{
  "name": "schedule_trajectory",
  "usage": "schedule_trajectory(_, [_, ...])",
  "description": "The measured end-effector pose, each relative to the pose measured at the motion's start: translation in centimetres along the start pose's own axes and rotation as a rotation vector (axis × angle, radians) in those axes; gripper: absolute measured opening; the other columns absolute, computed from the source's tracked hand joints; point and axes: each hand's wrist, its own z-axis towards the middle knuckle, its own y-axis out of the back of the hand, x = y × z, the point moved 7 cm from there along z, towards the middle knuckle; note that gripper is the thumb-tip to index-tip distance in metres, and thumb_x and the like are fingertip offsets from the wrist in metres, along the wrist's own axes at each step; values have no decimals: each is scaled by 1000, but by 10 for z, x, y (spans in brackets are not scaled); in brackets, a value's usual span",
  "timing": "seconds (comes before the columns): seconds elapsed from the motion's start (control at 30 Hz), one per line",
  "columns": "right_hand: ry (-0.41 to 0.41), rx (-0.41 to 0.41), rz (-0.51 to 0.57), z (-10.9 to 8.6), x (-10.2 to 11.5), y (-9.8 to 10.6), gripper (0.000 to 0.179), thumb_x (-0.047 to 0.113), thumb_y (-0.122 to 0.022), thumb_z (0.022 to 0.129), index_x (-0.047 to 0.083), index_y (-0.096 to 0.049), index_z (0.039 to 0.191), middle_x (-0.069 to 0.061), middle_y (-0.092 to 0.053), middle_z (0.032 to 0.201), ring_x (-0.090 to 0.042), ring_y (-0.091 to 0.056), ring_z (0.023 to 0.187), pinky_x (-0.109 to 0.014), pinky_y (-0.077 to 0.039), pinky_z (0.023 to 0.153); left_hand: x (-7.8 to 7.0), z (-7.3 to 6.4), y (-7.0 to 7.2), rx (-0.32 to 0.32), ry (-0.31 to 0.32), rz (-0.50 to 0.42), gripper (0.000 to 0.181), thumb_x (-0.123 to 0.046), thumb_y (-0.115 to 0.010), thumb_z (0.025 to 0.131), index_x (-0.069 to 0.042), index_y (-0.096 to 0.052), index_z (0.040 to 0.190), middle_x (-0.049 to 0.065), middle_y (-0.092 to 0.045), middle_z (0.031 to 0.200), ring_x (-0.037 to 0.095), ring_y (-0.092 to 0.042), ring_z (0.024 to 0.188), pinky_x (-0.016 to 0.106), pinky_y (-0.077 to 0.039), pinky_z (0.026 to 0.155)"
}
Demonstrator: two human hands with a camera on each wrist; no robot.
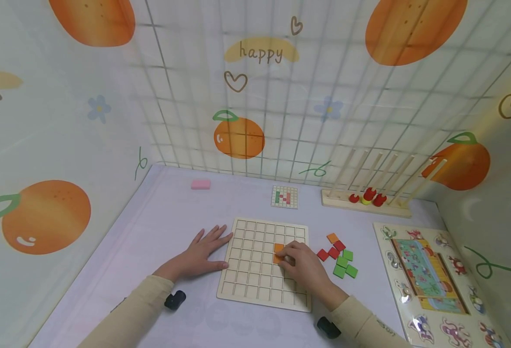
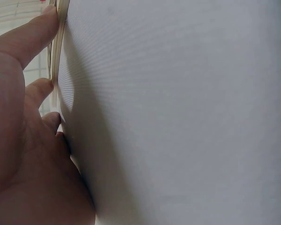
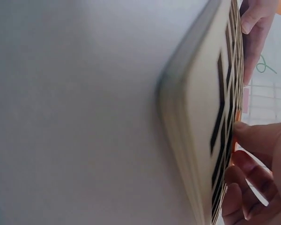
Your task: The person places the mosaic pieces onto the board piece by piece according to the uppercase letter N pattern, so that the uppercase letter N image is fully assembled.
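A pale wooden grid board (image 1: 250, 270) lies on the table before me. My left hand (image 1: 199, 256) rests flat on the table with its fingers spread, thumb and fingertips right at the board's left edge. Over the board's right half, my right hand (image 1: 305, 268) pinches an orange square tile (image 1: 276, 259) between thumb and fingers, low at a grid cell. Directly behind it, another orange tile (image 1: 279, 248) sits in the grid. In the right wrist view, the thumb (image 3: 253, 136) and curled fingers meet at an orange edge; the fingers partly hide the tile.
Loose red, green and orange tiles (image 1: 341, 261) lie right of the board. Behind it are a small pattern card (image 1: 293, 198) and a pink block (image 1: 201, 184). A peg rack (image 1: 386, 209) with red and yellow pieces stands at back right, a picture puzzle board (image 1: 388, 251) nearer.
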Motion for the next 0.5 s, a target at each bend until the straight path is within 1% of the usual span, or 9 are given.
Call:
schedule_trajectory(0.27, [-26, 2, 6, -2, -1, 3, 15, 22, -84, 86, 26, -80, 100, 14, -63, 97, -8, -54, 96, -31, -55, 83, -1, 0, 0, 2, 0, 0, 85, -56, -66, 93, -21, -30, 162, 8, -13, 170, 31, -4, 157, 57, 4, 124])
schedule_trajectory(0.4, [-33, 8, 8, -3, -2, 6, 14, 22, -83, 87, 25, -80, 100, 13, -64, 98, -10, -56, 99, -34, -56, 87, -1, 0, 1, 2, 5, -2, 85, -55, -66, 94, -21, -30, 162, 8, -13, 170, 31, -4, 157, 57, 5, 124])
schedule_trajectory(0.5, [-42, 10, 13, -4, -5, 8, 14, 22, -83, 87, 24, -80, 100, 12, -65, 98, -11, -57, 98, -34, -56, 86, -1, 0, 1, 0, 6, -5, 84, -55, -66, 94, -21, -30, 162, 9, -14, 170, 31, -4, 157, 56, 5, 124])
